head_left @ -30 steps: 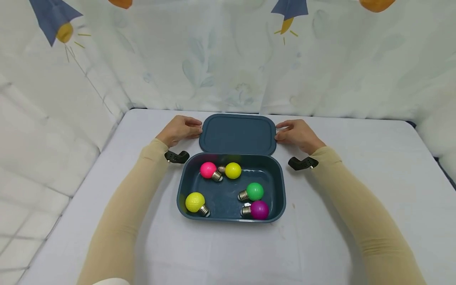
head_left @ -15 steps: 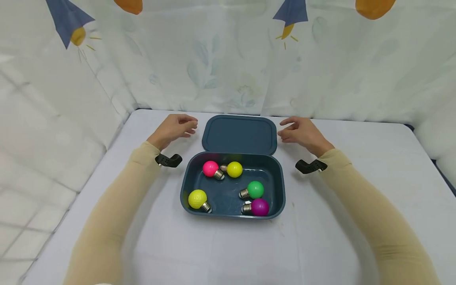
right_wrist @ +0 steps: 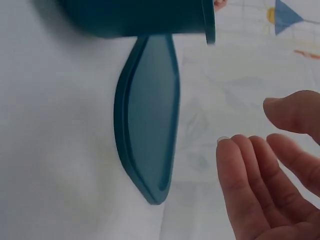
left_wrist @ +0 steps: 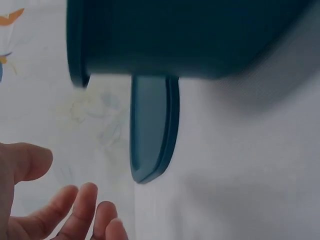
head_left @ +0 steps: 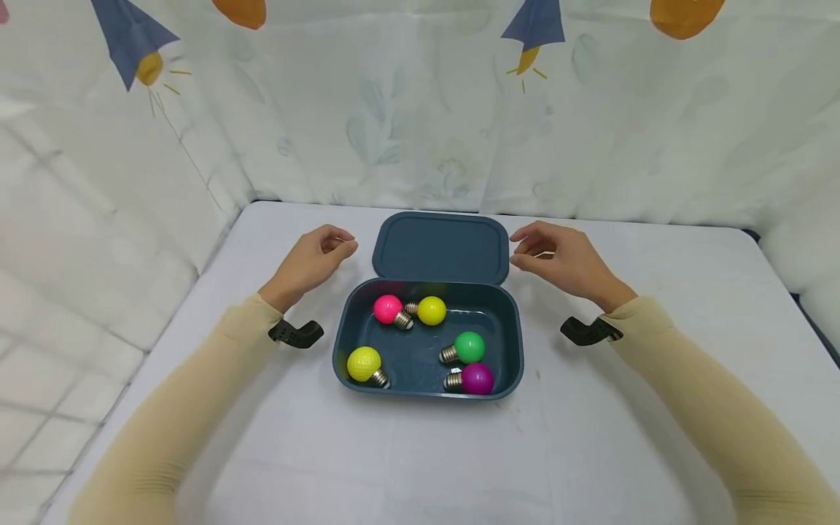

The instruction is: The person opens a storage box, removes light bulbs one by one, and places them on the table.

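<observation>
A dark blue lid (head_left: 441, 248) lies flat on the table, behind an uncovered dark blue box (head_left: 424, 289). Inside the box are a pink bulb (head_left: 388, 309), a yellow bulb (head_left: 432, 311), a green bulb (head_left: 469, 348), a purple bulb (head_left: 477, 379) and a dimpled yellow bulb (head_left: 364, 364), all with metal screw bases. My left hand (head_left: 310, 264) hovers left of the lid, fingers loosely bent, holding nothing. On the other side, my right hand (head_left: 559, 257) is beside the lid's right edge, thumb and fingers apart with nothing between them. Both wrist views show a gap between hand and lid (left_wrist: 150, 127).
A white cloth covers the table (head_left: 420, 459). Behind it hangs a pale patterned curtain (head_left: 420, 109), close to the lid's far side. Another white curtain (head_left: 98, 219) borders the left. Each wrist carries a black band (head_left: 295, 334).
Both hands have let go of the lid's ends, moved apart, and come back toward the person. Lid, box and bulbs stay in place; the head view has shifted slightly.
</observation>
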Tool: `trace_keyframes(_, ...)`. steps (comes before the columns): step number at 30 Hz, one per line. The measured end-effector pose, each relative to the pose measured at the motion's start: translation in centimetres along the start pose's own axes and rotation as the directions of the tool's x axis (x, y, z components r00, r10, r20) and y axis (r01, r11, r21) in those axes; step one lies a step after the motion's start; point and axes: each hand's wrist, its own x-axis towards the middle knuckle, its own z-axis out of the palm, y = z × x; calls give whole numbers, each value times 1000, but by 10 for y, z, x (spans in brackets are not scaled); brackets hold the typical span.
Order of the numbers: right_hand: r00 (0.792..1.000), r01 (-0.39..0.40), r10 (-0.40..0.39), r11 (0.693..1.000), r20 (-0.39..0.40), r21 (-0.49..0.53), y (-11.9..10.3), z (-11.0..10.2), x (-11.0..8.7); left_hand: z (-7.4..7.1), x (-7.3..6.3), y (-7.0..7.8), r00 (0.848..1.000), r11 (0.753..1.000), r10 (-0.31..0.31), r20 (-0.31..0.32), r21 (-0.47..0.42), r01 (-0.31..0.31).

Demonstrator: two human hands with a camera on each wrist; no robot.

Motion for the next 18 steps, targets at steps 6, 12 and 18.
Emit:
trace_keyframes(6,993,113,-113,993,-12,-16,-6,2,-16,9,-23,-1,998,996,47,-44,75,-43)
trace_keyframes(12,964,267,-267,963,-8,22,-10,7,-31,23,-39,-5,988,978,144,-53,161,-134)
trace_keyframes(18,898,434,-437,899,46,64,-20,18,-45,30,-57,-4,980,952,192,-60,253,-171)
